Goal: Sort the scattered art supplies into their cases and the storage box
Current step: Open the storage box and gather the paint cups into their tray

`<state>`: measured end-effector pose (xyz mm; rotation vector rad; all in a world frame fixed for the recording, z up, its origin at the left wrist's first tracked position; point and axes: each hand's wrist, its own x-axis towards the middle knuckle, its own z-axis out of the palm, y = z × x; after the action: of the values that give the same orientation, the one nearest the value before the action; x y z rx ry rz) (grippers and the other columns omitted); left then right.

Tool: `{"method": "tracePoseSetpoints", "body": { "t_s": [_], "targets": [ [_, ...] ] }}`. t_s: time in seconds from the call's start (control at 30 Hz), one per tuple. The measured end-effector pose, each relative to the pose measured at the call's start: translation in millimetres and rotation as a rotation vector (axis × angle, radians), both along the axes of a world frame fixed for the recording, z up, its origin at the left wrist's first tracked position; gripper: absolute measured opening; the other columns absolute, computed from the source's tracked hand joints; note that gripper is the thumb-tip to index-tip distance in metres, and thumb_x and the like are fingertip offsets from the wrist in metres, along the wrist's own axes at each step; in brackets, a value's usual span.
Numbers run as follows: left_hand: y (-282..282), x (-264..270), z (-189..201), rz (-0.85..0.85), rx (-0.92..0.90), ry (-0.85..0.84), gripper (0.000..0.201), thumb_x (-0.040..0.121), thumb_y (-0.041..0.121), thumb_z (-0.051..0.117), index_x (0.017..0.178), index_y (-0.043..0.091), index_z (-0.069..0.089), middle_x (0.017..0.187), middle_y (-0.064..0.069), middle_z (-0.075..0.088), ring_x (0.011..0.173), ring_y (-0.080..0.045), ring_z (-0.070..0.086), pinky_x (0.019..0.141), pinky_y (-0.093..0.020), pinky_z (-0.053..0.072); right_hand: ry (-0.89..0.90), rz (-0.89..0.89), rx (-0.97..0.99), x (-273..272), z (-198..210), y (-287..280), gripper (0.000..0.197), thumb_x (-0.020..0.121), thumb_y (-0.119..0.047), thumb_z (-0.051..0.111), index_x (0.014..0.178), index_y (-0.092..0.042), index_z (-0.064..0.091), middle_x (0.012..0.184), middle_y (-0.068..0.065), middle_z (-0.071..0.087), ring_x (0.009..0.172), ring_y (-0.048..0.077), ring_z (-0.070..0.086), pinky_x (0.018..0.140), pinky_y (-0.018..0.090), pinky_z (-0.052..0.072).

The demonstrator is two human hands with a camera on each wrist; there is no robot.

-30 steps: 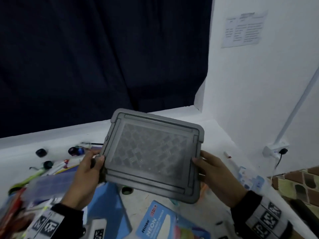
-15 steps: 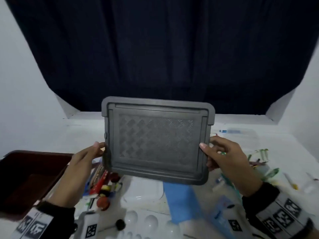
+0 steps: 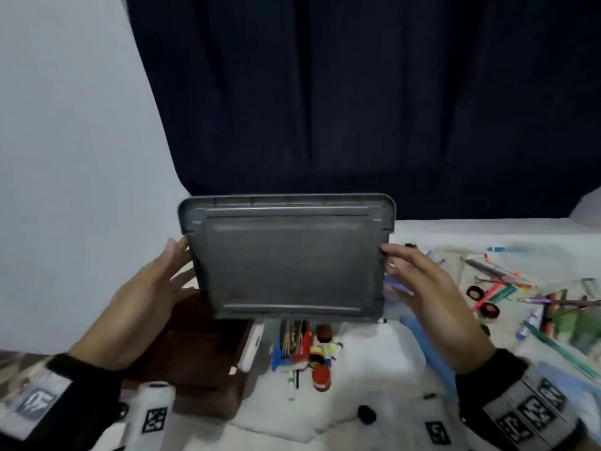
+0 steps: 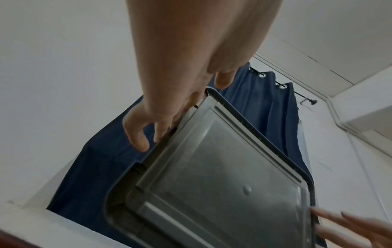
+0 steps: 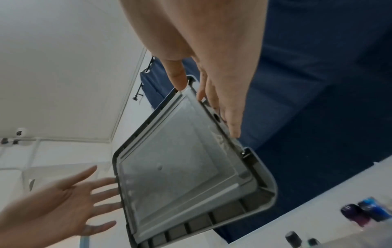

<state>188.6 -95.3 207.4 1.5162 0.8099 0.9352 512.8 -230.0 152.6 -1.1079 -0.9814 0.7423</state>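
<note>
Grey plastic is what you have between your palms: the storage box lid point(image 3: 287, 255), held up in the air above the counter point(image 3: 364, 362), tilted so its smooth underside faces you and its ribbed rim points away. Your left hand point(image 3: 140, 307) steadies the left edge with fingers point(image 4: 137, 132) spread and nearly straight, touching the rim rather than wrapping it. Your right hand point(image 3: 432, 297) does the same on the other edge, thumb on the near face and fingers point(image 5: 231, 120) laid along the rim behind. Neither hand clamps; the lid sits pressed lightly between two flat hands, which probably lets you turn it freely and set it aside.

Below and to your left stands the dark brown storage box point(image 3: 195, 362), open, its cavity showing nothing clearly inside. Holding the lid clear of it keeps the opening free for loading. Just right of the box lies a heap of markers and pens point(image 3: 302, 349), with a red cap point(image 3: 320, 374) at its near end. Further right, pencils and brushes point(image 3: 507, 281) sprawl with rolls of tape point(image 3: 487, 310), and a blue case point(image 3: 429, 349) lies flat under your right wrist. Nearly all the supplies look unsorted, so the work seems barely started. A dark blue curtain point(image 3: 357, 92) hangs behind the counter.
</note>
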Motion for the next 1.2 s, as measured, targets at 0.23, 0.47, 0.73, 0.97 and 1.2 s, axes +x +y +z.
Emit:
{"method": "tracePoseSetpoints", "body": {
  "t_s": [0.23,0.47,0.73,0.97,1.2],
  "targets": [
    [39,-8,7,0.104,0.177,-0.102,0.059,0.096,0.060,0.036,0.152,0.051,0.021,0.150,0.024,0.044,0.141,-0.001,0.038,0.120,-0.043,0.023,-0.024,-0.011,0.092,-55,24,52,0.044,0.102,-0.018,0.049,0.137,-0.041,0.035,0.121,-0.004,0.069,0.111,0.011,0.066,0.092,0.031,0.054],
    [102,-33,10,0.088,0.291,-0.016,0.044,0.106,0.051,0.026,0.150,0.053,0.022,0.153,0.026,0.037,0.143,0.002,0.032,0.117,-0.034,0.022,-0.039,0.010,0.015,-75,26,125,0.038,0.101,-0.026,0.050,0.136,-0.040,0.045,0.096,-0.016,0.070,0.097,0.001,0.067,0.082,0.022,0.052],
    [185,-91,-10,0.082,0.107,0.226,0.049,0.093,0.072,0.034,0.139,0.058,0.044,0.142,0.027,0.052,0.135,-0.004,0.047,0.116,-0.049,0.033,-0.034,0.057,-0.157,-102,8,198,0.020,0.102,-0.043,0.043,0.109,-0.026,0.052,0.110,-0.006,0.069,0.105,0.016,0.066,0.092,0.033,0.048],
    [219,-139,-33,0.018,0.012,0.426,0.043,0.091,0.074,0.037,0.129,0.061,0.050,0.138,0.029,0.054,0.129,0.000,0.052,0.113,-0.040,0.039,-0.087,0.139,-0.319,-121,-10,222,0.053,0.093,-0.070,0.033,0.114,-0.031,0.062,0.115,-0.003,0.069,0.105,0.022,0.066,0.093,0.038,0.049],
    [231,-168,-62,-0.092,-0.046,0.464,0.070,0.084,0.080,0.042,0.139,0.038,0.053,0.136,0.022,0.060,0.127,0.000,0.055,0.114,-0.042,0.038,-0.132,0.148,-0.440,-140,-25,221,0.043,0.100,-0.047,0.043,0.106,-0.005,0.053,0.101,0.015,0.059,0.090,0.022,0.064,0.088,0.033,0.051]
  ]
}}
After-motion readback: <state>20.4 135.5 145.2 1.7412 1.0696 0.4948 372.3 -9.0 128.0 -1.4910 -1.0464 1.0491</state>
